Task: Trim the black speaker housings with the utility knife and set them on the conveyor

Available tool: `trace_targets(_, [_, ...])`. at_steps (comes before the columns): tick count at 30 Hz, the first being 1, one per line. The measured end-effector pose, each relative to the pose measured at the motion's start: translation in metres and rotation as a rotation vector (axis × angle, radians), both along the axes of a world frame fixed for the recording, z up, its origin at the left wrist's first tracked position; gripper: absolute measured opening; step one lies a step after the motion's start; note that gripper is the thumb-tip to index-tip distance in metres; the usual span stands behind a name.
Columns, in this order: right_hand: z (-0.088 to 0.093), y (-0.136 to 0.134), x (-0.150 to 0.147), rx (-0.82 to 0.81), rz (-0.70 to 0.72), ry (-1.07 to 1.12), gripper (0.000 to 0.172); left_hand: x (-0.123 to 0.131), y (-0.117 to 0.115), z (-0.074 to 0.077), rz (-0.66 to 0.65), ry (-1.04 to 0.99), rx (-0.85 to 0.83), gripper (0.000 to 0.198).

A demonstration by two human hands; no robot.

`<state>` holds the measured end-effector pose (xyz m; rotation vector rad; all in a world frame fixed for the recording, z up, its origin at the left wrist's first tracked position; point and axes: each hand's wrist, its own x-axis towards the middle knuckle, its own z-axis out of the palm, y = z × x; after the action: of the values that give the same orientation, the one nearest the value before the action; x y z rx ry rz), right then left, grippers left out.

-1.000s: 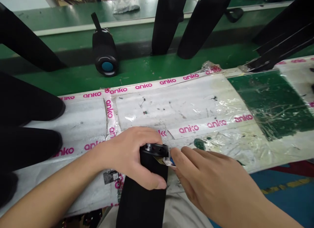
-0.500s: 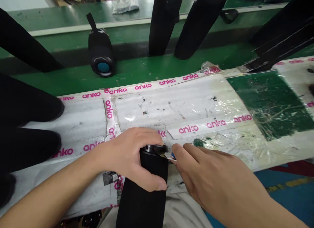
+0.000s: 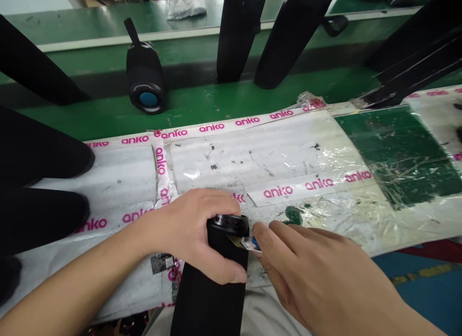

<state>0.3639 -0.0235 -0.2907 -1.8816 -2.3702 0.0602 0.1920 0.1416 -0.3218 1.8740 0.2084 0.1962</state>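
Observation:
My left hand [image 3: 198, 225] is wrapped round the upper end of a black fabric-covered tube [image 3: 212, 292], thumb on the near side and fingers over the far side. A shiny black ring with small holes [image 3: 231, 225] forms the top of the tube, which slants down toward my lap. In my right hand [image 3: 314, 268] is a utility knife [image 3: 249, 243], gripped between thumb and fingers. Its thin blade lies at the fabric just below the ring; a bit of blue shows by my fingertips. My fingers hide most of the knife.
Black tubes [image 3: 43, 146] lie at the left, and several more [image 3: 292, 42] lean at the back. On the green surface [image 3: 202, 100] stands a small black speaker [image 3: 146, 81] with a strap. Pink-lettered tape [image 3: 277, 190] covers the white bench. A clear bag [image 3: 186, 6] sits behind.
The knife blade has moved down from the ring's edge to the fabric just below it, and more of the ring shows. My left hand has stayed almost still on the tube.

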Motion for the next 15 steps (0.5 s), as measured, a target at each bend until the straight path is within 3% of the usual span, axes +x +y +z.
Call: trace_targets(15, [-0.0008,-0.0029,-0.0016,-0.008,-0.023,-0.014,0.025,-0.0006,0.0002,0.001,-0.006,0.012,-0.001,0.049])
